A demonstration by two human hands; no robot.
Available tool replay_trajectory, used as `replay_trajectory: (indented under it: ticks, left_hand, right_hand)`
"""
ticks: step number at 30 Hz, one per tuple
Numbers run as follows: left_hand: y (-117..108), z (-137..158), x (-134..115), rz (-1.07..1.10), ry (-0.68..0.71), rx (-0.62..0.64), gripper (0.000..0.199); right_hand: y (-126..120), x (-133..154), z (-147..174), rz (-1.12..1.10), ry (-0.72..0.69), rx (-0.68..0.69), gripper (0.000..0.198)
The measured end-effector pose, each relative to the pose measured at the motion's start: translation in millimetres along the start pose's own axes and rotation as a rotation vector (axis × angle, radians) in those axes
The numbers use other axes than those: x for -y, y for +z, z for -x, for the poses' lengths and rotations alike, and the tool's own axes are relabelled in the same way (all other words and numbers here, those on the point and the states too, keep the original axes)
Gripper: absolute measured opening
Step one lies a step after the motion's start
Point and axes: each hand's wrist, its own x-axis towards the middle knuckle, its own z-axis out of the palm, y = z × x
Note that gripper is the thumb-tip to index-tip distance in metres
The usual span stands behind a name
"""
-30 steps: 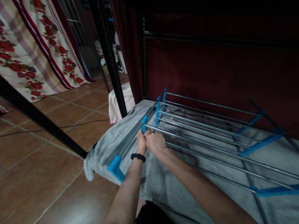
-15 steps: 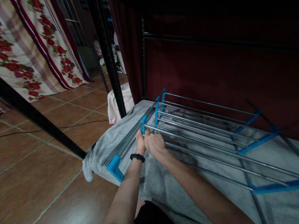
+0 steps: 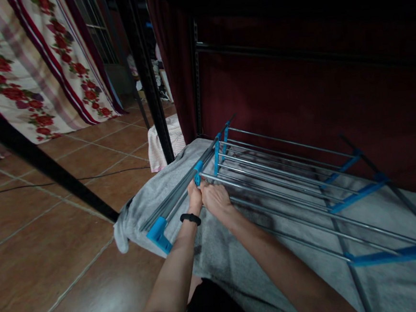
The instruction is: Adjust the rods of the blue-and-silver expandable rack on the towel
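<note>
A metal drying rack (image 3: 277, 167) with grey bars and blue plastic joints lies across the grey blanket. Both of my hands meet at its left side, just below a blue plastic bracket (image 3: 197, 170). My left hand (image 3: 194, 198), with a black band on the wrist, is closed around the rack there. Pressed against it, my right hand (image 3: 214, 196) has its fingers curled over the same spot. What lies under the fingers is mostly hidden. Nearer to me, a blue corner piece (image 3: 158, 233) caps the bundled grey tubes (image 3: 173, 199).
The grey blanket (image 3: 215, 242) covers the surface under the rack. Black metal posts (image 3: 147, 79) frame it, with a dark red curtain (image 3: 296, 86) behind. At left are a tiled floor (image 3: 56, 235), a thin cable (image 3: 105, 174) and a flowered curtain (image 3: 42, 68).
The view has shifted very slightly. My hands stay at the same place on the rack, and the rack shows almost no movement.
</note>
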Motion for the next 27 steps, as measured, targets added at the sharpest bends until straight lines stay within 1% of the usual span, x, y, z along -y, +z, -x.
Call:
replay_trajectory:
  ticks: [7,10,14,20,27]
  left_hand:
    - [-3,6,-9,-0.010,-0.032,-0.033,0.026]
    - [-2,5,-11,0.001,-0.061,-0.031,0.030]
    - [0,6,-10,0.020,-0.120,-0.027,0.041]
    - [2,7,-11,0.048,-0.123,-0.044,0.032]
    - [6,3,-14,0.084,-0.155,-0.058,0.042]
  right_hand:
    - [-1,-3,-2,-0.017,-0.015,0.037,0.039]
    - [-2,-7,-3,-0.012,-0.022,0.049,0.041]
    - [3,-13,-4,-0.005,-0.026,0.072,0.042]
    - [12,-11,-3,0.010,0.004,0.070,0.045]
    - [6,-12,-7,-0.029,-0.003,0.098,0.045]
